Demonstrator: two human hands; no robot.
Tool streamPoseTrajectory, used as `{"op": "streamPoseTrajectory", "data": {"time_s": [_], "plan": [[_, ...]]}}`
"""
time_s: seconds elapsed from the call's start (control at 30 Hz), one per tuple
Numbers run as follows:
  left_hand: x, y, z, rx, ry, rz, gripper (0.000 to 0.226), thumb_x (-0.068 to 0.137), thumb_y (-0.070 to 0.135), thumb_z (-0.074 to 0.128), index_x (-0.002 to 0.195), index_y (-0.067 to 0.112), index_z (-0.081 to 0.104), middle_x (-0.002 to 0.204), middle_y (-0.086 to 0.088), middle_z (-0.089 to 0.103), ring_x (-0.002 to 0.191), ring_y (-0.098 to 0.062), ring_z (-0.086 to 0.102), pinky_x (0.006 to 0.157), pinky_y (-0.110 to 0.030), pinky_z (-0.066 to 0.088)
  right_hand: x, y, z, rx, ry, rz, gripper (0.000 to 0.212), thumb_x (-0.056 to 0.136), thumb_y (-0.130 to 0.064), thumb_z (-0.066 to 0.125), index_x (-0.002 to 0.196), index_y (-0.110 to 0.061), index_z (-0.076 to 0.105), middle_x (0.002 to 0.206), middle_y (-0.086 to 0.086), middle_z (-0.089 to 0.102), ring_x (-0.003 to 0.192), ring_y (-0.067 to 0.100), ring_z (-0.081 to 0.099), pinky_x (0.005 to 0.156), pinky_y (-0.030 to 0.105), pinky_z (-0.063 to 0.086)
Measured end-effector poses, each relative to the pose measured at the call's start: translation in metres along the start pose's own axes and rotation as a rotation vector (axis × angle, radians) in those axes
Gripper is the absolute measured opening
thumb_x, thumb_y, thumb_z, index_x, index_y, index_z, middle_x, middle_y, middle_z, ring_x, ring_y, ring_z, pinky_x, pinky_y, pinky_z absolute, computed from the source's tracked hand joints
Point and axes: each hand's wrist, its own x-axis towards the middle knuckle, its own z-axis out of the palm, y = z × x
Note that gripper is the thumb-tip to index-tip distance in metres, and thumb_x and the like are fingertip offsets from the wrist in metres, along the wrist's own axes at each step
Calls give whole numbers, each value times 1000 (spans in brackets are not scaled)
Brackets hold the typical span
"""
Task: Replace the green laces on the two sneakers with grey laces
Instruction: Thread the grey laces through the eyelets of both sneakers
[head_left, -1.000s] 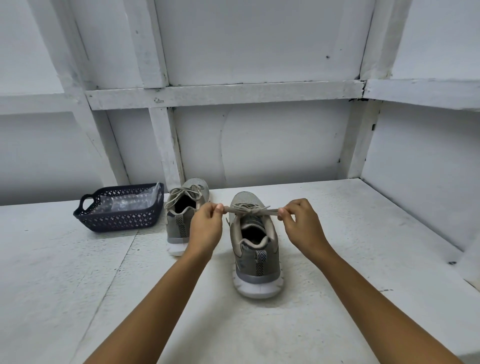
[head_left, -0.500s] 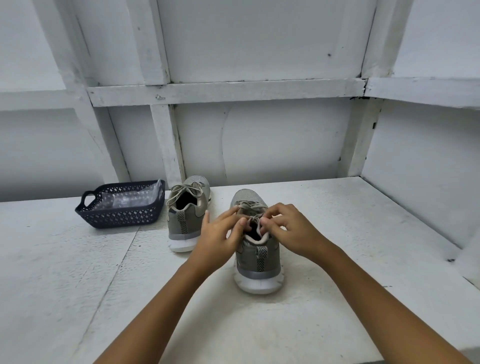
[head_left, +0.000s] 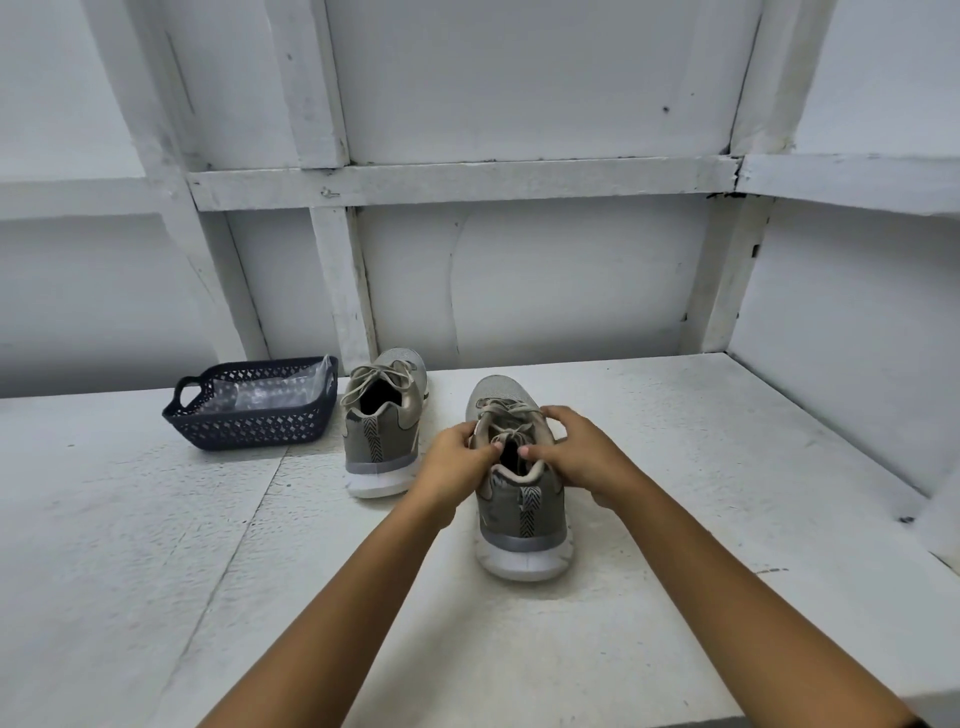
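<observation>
Head view, left to right. A dark lattice basket (head_left: 254, 428) stood at the back left of the white counter (head_left: 156, 571), with crumpled clear plastic (head_left: 275, 391) lying inside it. Just beside the basket stood the far sneaker (head_left: 382, 441), heel toward the camera, threaded with a grey lace (head_left: 382, 376) tied in a loose bow. The left hand (head_left: 452, 465) reached to the near sneaker (head_left: 522, 512), its grip clamped on the left side of the collar, thumb at the edge of the opening. The near sneaker stood upright at centre, heel toward the camera, apart from the far one, its own grey lace (head_left: 506, 415) knotted over the tongue. The right hand (head_left: 579, 452) mirrored the left, its grip clamped on the right side of the collar, fingers curled over the upper beside the lacing
</observation>
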Motion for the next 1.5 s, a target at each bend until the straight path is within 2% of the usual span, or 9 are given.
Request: {"op": "streamPoseTrajectory", "data": {"time_s": [0.17, 0.33, 0.53, 0.73, 0.83, 0.97, 1.1, 1.37, 1.5], "plan": [[10, 2, 0, -16, 16, 40, 20, 96, 7, 47, 106, 7, 64, 88, -7, 66, 84, -18, 62, 70, -27, 52, 8, -6, 3, 184, -38, -14, 21, 94, -13, 53, 109, -17, 66, 100, 30, 64, 81, 21, 54, 72, 31, 46], [34, 10, -5, -98, 62, 13, 29, 100, 32, 45, 105, 14, 66, 59, 9, 55, 51, -2, 48, 51, -19, 38, 36, -15, 14, 179, 81, -75, 26, 97, -17, 47, 108, -17, 69, 104, 8, 70, 102, 25, 63, 92, 40, 50], [51, 9, -14, -81, 79, 56, 27, 100, 19, 39, 116, 17, 60, 116, -8, 65, 108, -18, 60, 98, -36, 47, 55, -20, 33, 215, 128, -126, 27, 97, -19, 47, 119, -15, 64, 112, 6, 67, 104, 19, 61, 95, 33, 49], [24, 14, -25, 464, 270, 575, 30, 96, 11, 46, 121, 4, 60, 128, -8, 53, 122, -18, 48, 100, -15, 30, 44, -11, 44, 272, 162, -179, 33, 100, -27, 41, 125, -15, 58, 122, 0, 62, 115, 14, 55, 97, 28, 44], [14, 2, -47, 607, 536, 817, 32, 90, 21, 46, 105, 2, 68, 108, -12, 61, 103, -22, 54, 91, -29, 45, 32, -2, 48, 300, 173, -220, 36, 100, -34, 40, 127, -18, 55, 122, -7, 58, 114, 8, 52, 96, 22, 40], [11, -25, -69, 534, 721, 622, 43, 88, 33, 51, 119, 5, 60, 118, -16, 53, 113, -28, 46, 97, -41, 41, 22, 8, 57, 326, 128, -357, 40, 95, -39, 51, 128, -17, 53, 125, -6, 59, 117, 3, 54, 100, 20, 44], [14, -41, -74, 347, 583, 336, 71, 80, 36, 72, 139, 15, 38, 137, -13, 37, 130, -23, 34, 104, -29, 29, 20, 18, 71, 199, 186, -373, 81, 71, -64, 67, 140, -32, 38, 139, -7, 47, 129, 6, 43, 107, 37, 40], [25, -58, -74, 169, 558, 123, 113, 60, 46, 85, 147, 24, 17, 146, 2, 38, 134, -14, 38, 103, -30, 34, 22, 27, 89, -5, 362, -213, 114, 59, -44, 84, 149, -24, 17, 141, 6, 40, 130, 22, 40, 103, 38, 40], [22, -55, -69, 132, 587, 73, 80, 64, 42, 82, 130, 37, 38, 124, 13, 56, 116, -13, 54, 87, -28, 40, 21, 27, 98, -41, 501, -255, 99, 60, -44, 80, 143, -22, 32, 132, 5, 51, 118, 24, 52, 94, 39, 47]]}}
